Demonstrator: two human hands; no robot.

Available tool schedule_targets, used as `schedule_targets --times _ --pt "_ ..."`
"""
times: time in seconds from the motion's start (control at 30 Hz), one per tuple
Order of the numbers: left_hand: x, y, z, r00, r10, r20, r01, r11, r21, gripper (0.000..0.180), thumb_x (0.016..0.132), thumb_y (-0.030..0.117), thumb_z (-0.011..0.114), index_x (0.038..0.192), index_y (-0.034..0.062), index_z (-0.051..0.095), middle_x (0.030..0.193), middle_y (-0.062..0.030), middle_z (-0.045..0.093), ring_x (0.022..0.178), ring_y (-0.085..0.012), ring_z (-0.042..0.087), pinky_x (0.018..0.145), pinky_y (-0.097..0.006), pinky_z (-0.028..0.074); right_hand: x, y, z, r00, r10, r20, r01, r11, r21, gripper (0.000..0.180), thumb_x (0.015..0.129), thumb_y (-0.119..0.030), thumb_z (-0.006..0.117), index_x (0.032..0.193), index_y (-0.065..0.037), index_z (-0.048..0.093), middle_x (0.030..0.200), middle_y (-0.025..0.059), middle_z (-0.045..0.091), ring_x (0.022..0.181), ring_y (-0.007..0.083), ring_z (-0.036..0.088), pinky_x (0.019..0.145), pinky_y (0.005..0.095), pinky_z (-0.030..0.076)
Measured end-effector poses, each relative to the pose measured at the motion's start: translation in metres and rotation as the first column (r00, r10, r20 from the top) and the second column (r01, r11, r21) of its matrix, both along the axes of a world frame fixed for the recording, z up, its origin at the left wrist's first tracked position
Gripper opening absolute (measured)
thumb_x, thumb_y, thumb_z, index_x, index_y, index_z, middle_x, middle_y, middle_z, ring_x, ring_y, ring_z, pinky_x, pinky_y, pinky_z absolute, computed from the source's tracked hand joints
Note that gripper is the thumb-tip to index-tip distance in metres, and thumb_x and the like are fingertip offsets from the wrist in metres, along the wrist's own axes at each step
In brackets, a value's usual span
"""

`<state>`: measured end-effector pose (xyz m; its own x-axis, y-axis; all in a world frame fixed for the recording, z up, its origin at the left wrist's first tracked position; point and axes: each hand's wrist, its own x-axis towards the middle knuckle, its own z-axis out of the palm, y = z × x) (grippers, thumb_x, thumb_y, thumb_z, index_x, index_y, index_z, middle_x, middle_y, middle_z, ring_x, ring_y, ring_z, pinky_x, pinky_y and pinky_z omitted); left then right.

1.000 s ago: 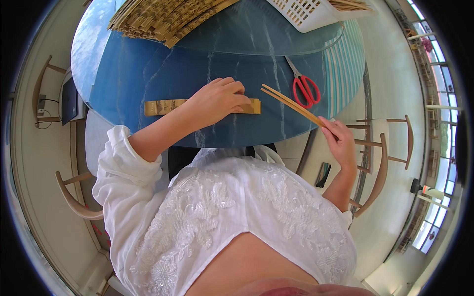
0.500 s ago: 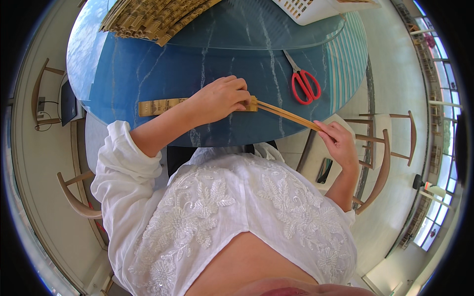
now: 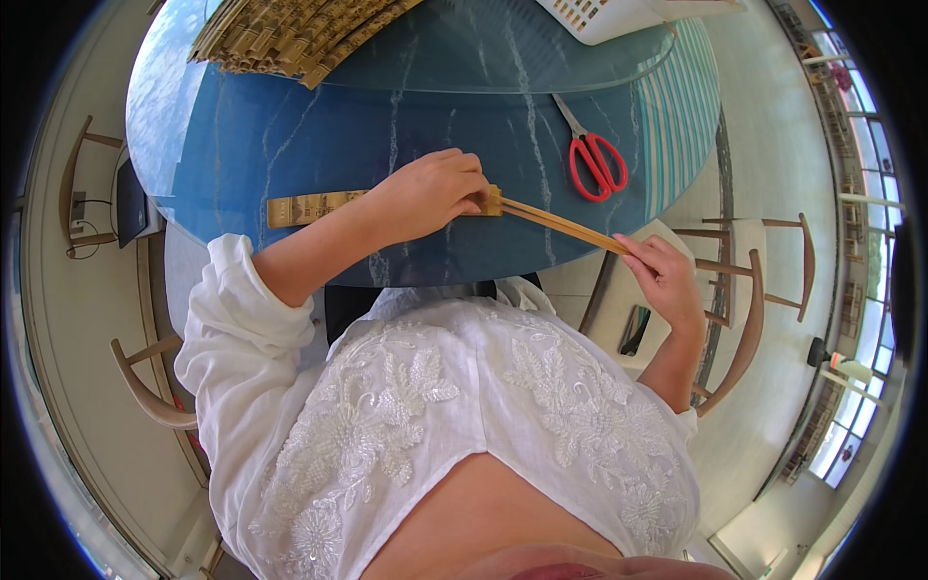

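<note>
A tan printed paper chopstick sleeve (image 3: 319,207) lies across the near part of the blue table, its middle covered by my left forearm. My left hand (image 3: 447,193) is closed on the sleeve near its right end. Out of that end slants a pair of wooden chopsticks (image 3: 565,227), partly inside the sleeve. My right hand (image 3: 662,275) pinches their outer ends beyond the table's edge, at the right. Red-handled scissors (image 3: 596,166) rest on the table above my right hand, with the blades pointing away.
A big stack of similar sleeves (image 3: 290,43) sits at the far left on a raised glass turntable (image 3: 464,72). A white perforated basket (image 3: 609,19) is at the far right. Wooden chairs (image 3: 739,338) surround the round table (image 3: 338,126); a dark item (image 3: 635,331) lies on a right-hand seat.
The view has shifted very slightly. Both hands keep their hold, and the chopsticks and sleeve stay in nearly the same position.
</note>
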<state>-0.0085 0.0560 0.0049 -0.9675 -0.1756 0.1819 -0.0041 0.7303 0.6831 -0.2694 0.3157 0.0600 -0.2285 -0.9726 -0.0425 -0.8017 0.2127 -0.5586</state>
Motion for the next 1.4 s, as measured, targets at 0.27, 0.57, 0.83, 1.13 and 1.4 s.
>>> schedule_targets --times 0.27,0.57,0.83,1.13,1.4 --pt "-0.004 -0.001 -0.004 0.999 -0.013 -0.033 0.013 1.0 -0.004 0.014 0.082 0.01 0.073 0.091 0.005 0.063 0.095 -0.0074 0.06 0.094 -0.0284 0.058 0.087 -0.039 0.048 0.002 -0.003 0.004 1.0 0.01 -0.009 -0.01 1.0 0.006 0.031 0.091 -0.007 0.067 0.121 -0.013 0.071 0.078 0.0066 0.056 0.063 0.017 0.051 0.057 0.0296 0.041" --pt "-0.006 -0.005 -0.007 0.999 -0.042 -0.011 0.042 0.999 0.034 0.012 0.085 0.011 0.071 0.091 0.0056 0.062 0.094 -0.0071 0.059 0.095 -0.028 0.057 0.087 -0.038 0.047 -0.001 -0.008 0.007 0.998 0.061 -0.032 -0.06 0.998 0.036 0.03 0.092 -0.01 0.066 0.121 -0.013 0.071 0.077 0.0071 0.054 0.065 0.02 0.051 0.059 0.0323 0.042" --pt "-0.007 -0.008 0.005 0.996 -0.09 0.026 0.087 0.99 0.11 0.01 0.087 0.009 0.069 0.091 0.0043 0.061 0.093 -0.0078 0.055 0.096 -0.0277 0.055 0.088 -0.038 0.046 -0.007 -0.019 0.007 0.994 0.101 -0.03 -0.099 0.993 0.063 0.03 0.091 -0.012 0.066 0.12 -0.014 0.072 0.075 0.0065 0.051 0.065 0.02 0.05 0.059 0.0335 0.04" --pt "0.0 -0.015 0.015 0.988 -0.141 0.066 0.137 0.989 0.062 0.013 0.087 0.012 0.071 0.091 0.0045 0.061 0.094 -0.0075 0.055 0.095 -0.0277 0.055 0.088 -0.039 0.045 -0.009 -0.038 0.008 0.985 0.169 -0.044 -0.169 0.986 0.011 0.03 0.091 -0.012 0.067 0.12 -0.015 0.072 0.076 0.0053 0.052 0.065 0.0192 0.05 0.06 0.0329 0.041" --pt "0.006 -0.015 0.037 0.985 -0.074 0.155 0.038 0.975 0.22 0.014 0.09 0.014 0.07 0.096 0.0036 0.062 0.098 -0.0081 0.058 0.098 -0.0259 0.057 0.086 -0.037 0.047 -0.006 -0.046 0.001 0.983 0.183 -0.007 -0.184 0.983 -0.021 0.031 0.09 -0.01 0.068 0.12 -0.016 0.072 0.076 0.0037 0.05 0.065 0.0168 0.05 0.059 0.0312 0.041"
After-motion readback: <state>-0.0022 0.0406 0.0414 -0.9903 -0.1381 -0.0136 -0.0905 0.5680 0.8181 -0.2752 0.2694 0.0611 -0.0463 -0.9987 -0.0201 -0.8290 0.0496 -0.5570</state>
